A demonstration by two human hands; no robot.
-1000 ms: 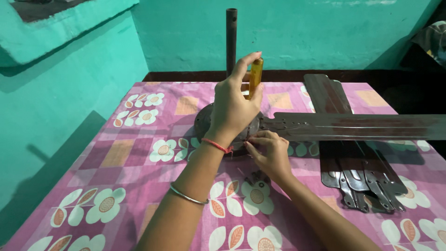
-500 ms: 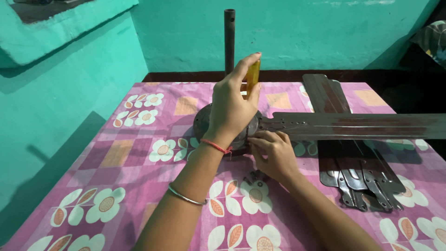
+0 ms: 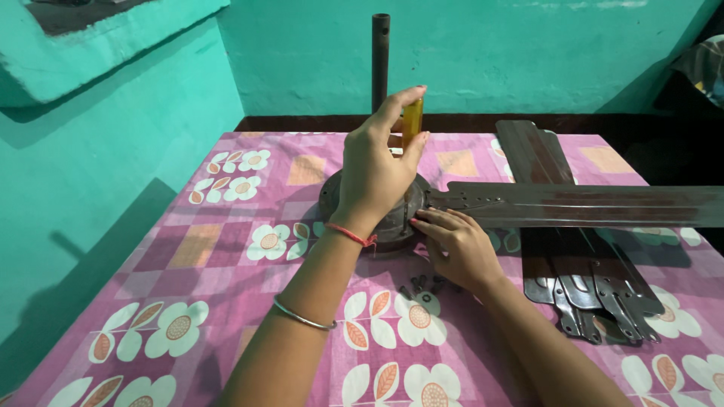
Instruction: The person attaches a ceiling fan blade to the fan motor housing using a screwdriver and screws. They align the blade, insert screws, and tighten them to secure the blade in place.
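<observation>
A dark round ceiling-fan motor (image 3: pixel 335 197) with an upright rod (image 3: pixel 381 53) stands on the flowered pink cloth. My left hand (image 3: pixel 377 169) is over the motor, gripping the yellow handle of a screwdriver (image 3: pixel 412 117) held upright. My right hand (image 3: pixel 456 245) rests against the motor's right edge, its fingers touching the root of a long brown fan blade (image 3: pixel 588 205) that reaches off to the right. The screwdriver's tip is hidden behind my left hand.
More brown fan blades (image 3: pixel 581 279) lie stacked on the right side of the table. A few small dark screws (image 3: pixel 421 285) sit on the cloth near my right wrist. A teal wall and ledge (image 3: pixel 113 45) stand to the left and behind.
My left hand has shifted slightly on the screwdriver handle. My right hand has stayed at the blade's root by the motor.
</observation>
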